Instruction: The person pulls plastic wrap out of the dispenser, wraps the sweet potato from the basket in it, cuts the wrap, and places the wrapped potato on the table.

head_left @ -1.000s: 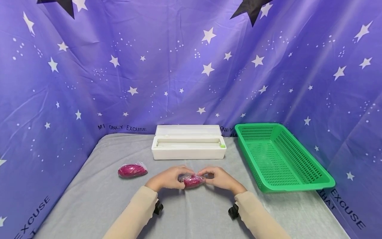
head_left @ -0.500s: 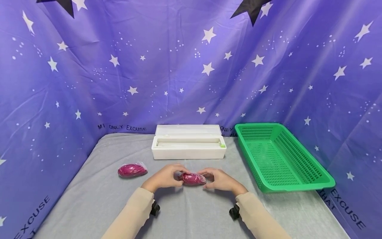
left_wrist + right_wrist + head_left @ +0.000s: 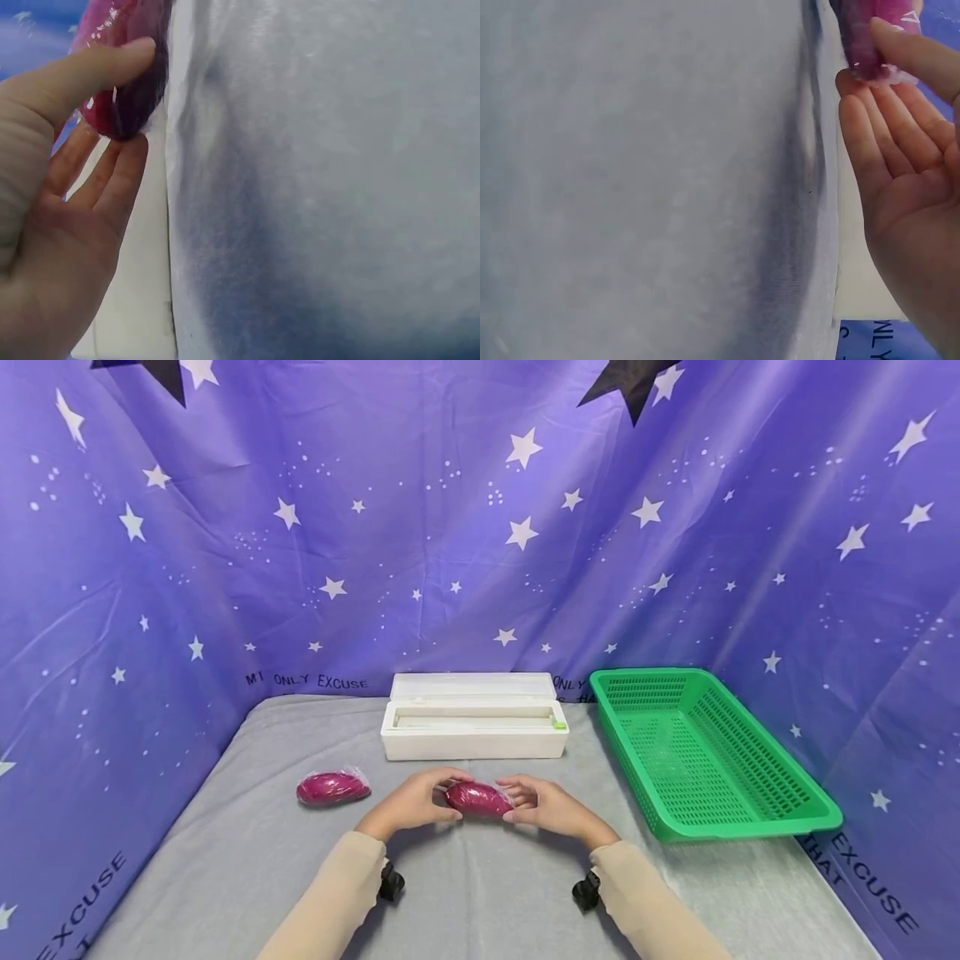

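Note:
A plump, purple-red sweet potato (image 3: pixel 480 799) in clear cling film is held between both hands in the head view. My left hand (image 3: pixel 408 800) grips its left end, thumb on the near side and fingers on the far side. At the other end, my right hand (image 3: pixel 553 808) holds it with the thumb in front and fingertips behind. In the left wrist view the thumb presses the glossy film over the sweet potato (image 3: pixel 126 111). Crinkled film bunches at the end of the sweet potato (image 3: pixel 864 41) in the right wrist view.
A second film-wrapped sweet potato (image 3: pixel 332 787) lies at the left on the grey cloth (image 3: pixel 480 902). Behind the hands stands a white cling film dispenser (image 3: pixel 474 746), lid raised, with a green slider (image 3: pixel 559 726). The green perforated basket (image 3: pixel 742 833) stands at right. A star-patterned curtain surrounds the table.
The sweet potato has been turned between the hands, showing a smoother face, and sits slightly higher. The right fingers now touch its right end, after being slightly apart. The other things stay put.

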`<state>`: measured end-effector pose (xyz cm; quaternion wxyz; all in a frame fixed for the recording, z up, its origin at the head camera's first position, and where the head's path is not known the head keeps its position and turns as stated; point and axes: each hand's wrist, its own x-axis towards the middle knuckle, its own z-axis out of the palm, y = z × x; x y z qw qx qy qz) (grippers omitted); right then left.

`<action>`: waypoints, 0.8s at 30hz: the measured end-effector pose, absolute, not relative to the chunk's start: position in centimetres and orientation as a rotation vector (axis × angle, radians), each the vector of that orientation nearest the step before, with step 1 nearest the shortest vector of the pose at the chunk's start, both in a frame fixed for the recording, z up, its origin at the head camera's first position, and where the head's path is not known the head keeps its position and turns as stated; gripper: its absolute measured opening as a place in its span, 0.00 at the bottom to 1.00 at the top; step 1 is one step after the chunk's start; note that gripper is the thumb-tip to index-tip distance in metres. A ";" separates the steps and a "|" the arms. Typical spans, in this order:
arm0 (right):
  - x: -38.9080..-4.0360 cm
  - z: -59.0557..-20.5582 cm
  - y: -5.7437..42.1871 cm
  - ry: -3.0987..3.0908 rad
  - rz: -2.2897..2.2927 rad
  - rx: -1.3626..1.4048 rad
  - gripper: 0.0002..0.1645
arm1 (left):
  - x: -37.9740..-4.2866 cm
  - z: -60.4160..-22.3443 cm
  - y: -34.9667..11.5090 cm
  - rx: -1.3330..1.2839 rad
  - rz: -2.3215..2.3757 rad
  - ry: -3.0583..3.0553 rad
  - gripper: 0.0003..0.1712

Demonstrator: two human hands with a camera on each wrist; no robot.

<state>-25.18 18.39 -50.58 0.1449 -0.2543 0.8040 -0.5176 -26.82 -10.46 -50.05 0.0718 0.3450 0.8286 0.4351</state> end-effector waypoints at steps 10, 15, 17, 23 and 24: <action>-25.0 -49.9 17.9 2.438 -1.511 -0.841 0.33 | -27.2 -49.6 -11.1 0.790 1.505 2.339 0.37; -24.6 -49.6 17.4 2.532 -1.457 -0.766 0.33 | -26.9 -49.3 -11.1 0.677 1.590 2.266 0.37; -24.6 -49.5 17.0 2.491 -1.479 -0.752 0.36 | -26.8 -49.2 -11.2 0.653 1.621 2.236 0.37; -24.8 -49.3 15.9 2.323 -1.509 -0.793 0.35 | -26.4 -48.8 -11.5 0.630 1.670 2.171 0.37; -24.9 -49.3 15.7 2.313 -1.504 -0.791 0.35 | -26.3 -48.8 -11.7 0.625 1.673 2.171 0.36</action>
